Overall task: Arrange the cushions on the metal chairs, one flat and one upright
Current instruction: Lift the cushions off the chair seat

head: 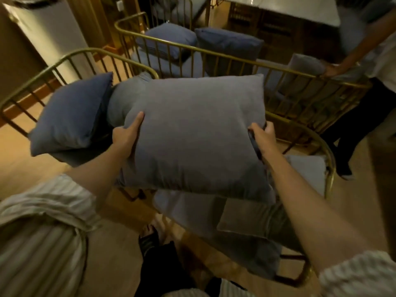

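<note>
I hold a large grey cushion point(192, 133) in the air at the middle of the view. My left hand point(126, 133) grips its left edge and my right hand point(260, 136) grips its right edge. Under it lies a grey seat cushion point(242, 230) on a gold metal chair point(327, 153). To the left, a dark blue cushion point(72, 116) leans upright in another gold chair point(42, 76). Behind, two blue cushions point(169, 39) point(229, 46) stand upright in a third gold chair point(192, 49).
Another person point(368, 67) at the right bends over a gold chair, a hand on a grey cushion point(304, 67). A white cabinet point(49, 33) stands at the back left and a pale table point(278, 7) at the back. The floor is wood.
</note>
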A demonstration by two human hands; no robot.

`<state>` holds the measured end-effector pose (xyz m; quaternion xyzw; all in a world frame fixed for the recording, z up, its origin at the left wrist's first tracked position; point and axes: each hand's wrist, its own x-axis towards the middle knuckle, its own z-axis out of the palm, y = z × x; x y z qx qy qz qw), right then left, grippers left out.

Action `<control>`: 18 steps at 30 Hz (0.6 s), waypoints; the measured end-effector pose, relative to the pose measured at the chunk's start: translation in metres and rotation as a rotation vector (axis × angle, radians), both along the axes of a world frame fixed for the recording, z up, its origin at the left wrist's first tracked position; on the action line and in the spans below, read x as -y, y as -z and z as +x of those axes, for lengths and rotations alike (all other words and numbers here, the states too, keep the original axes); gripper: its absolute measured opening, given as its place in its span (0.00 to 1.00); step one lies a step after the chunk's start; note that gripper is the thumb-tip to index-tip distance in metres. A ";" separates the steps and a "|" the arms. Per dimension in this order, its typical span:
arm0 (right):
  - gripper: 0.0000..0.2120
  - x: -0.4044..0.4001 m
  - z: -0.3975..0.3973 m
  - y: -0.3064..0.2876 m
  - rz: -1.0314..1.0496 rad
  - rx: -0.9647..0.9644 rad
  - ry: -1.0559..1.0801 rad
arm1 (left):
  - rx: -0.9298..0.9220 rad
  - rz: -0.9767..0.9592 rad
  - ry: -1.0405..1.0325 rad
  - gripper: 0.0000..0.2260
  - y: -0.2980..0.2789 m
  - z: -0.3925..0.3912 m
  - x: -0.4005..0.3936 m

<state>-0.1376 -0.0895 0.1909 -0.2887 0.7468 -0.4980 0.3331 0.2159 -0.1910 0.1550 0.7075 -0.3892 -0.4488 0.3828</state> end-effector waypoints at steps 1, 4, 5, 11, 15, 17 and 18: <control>0.23 0.018 0.015 -0.004 -0.020 0.009 -0.021 | 0.002 -0.019 -0.004 0.45 -0.008 0.016 0.013; 0.22 0.075 0.066 -0.011 -0.052 0.028 -0.075 | 0.039 -0.034 -0.015 0.37 -0.025 0.068 0.056; 0.21 0.098 0.085 -0.010 -0.053 0.037 -0.104 | 0.063 -0.039 -0.024 0.33 -0.028 0.089 0.073; 0.20 0.234 0.208 0.019 -0.011 0.094 -0.254 | 0.201 -0.098 -0.118 0.27 -0.028 0.219 0.175; 0.20 0.323 0.276 0.040 -0.016 0.169 -0.305 | 0.157 -0.029 -0.236 0.31 -0.017 0.289 0.246; 0.20 0.368 0.301 0.051 -0.018 0.183 -0.332 | 0.183 -0.046 -0.243 0.29 -0.009 0.315 0.277; 0.21 0.387 0.312 0.056 -0.017 0.182 -0.340 | 0.206 -0.056 -0.229 0.29 -0.003 0.324 0.290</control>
